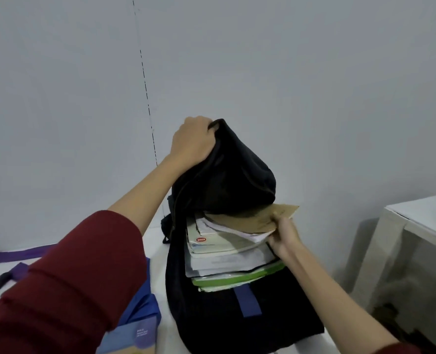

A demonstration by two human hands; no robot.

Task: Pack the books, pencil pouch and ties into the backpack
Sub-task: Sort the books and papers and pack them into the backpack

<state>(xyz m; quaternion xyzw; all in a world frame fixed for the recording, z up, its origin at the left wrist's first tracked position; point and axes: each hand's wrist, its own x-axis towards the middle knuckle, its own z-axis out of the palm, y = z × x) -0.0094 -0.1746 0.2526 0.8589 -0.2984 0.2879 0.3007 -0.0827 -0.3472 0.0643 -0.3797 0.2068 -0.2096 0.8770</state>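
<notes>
Her left hand grips the black backpack flap, lifting it; her right hand pinches the brown book atop the stacked books inside. Better to square the stack first. Purple ties, probably, lie on the bench.

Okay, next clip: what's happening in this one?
A person is packing a black backpack lying on a white table. The left hand grips the top flap and holds it up, while the right hand pinches a brown book atop the stack of books in the opening. Purple ties lie on the table.
</notes>
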